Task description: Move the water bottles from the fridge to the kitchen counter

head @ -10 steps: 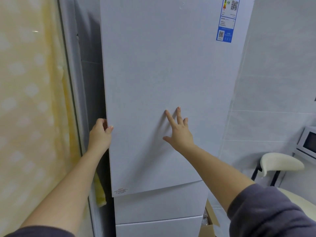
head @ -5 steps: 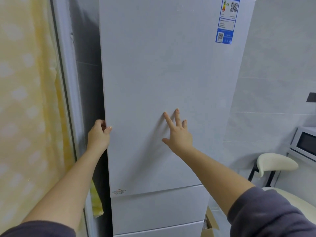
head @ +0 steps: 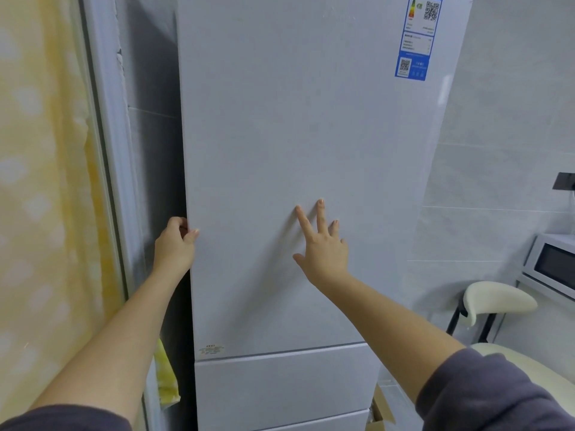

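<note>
Curling round the left edge of the tall white fridge door [head: 280, 150], the left hand [head: 175, 245] grips it; the right hand [head: 325, 248] lies flat, fingers straight. Water bottles are unseen, presumably inside: probably heavy, slippery; grasp mid-body.

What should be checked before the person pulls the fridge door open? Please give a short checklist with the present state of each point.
1. Left hand grips the left edge of the upper fridge door: ok.
2. Right hand off the door: not ok, its straight fingers lie against the door front.
3. Door open: not ok, it is closed.
4. Water bottles inside: cannot tell, the door hides them.
5. Swing room on the right: probably ok, the chair stands apart from the fridge.
6. Free place on the kitchen counter: cannot tell, not in view.
</note>
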### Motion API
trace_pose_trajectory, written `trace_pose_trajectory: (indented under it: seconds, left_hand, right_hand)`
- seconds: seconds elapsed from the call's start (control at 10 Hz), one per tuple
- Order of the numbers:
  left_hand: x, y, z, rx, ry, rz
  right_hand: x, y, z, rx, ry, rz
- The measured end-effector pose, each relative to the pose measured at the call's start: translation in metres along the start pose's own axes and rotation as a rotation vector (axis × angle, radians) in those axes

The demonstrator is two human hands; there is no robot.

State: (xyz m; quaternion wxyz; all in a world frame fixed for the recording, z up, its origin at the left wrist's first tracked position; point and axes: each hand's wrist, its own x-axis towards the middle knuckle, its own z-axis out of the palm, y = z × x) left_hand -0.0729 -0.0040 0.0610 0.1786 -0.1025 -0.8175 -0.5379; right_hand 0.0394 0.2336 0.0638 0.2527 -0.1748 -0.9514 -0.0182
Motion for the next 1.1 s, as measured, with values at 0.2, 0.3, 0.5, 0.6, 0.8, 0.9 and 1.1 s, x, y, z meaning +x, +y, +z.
trace_pose_trajectory:
  seconds: [0.2,0.3,0.5,0.6,0.8,0.9,1.1]
  left_hand:
    - [-0.002,-0.002,0.005,-0.034,0.091,0.016]
    - [-0.021,0.002,0.012,0.107,0.232,0.196]
    - [-0.046,0.006,0.054,0.783,0.071,0.644]
    - [-0.041,0.011,0.07,0.877,0.021,0.608]
    - [-0.034,0.007,0.079,0.895,0.061,0.6]
    - [-0.034,0.007,0.079,0.901,0.065,0.6]
    - [-0.042,0.012,0.073,0.823,0.066,0.621]
  right_hand:
    - [0.001,0.0,0.002,-0.033,-0.006,-0.005]
    - [0.0,0.007,-0.004,-0.094,0.0,-0.048]
    - [-0.001,0.048,-0.005,-0.238,0.05,-0.027]
    - [0.008,0.061,-0.001,-0.258,0.042,-0.032]
    - [0.021,0.074,0.012,-0.189,0.069,-0.073]
    - [0.021,0.073,0.013,-0.188,0.058,-0.079]
    - [0.006,0.064,-0.006,-0.187,-0.007,-0.022]
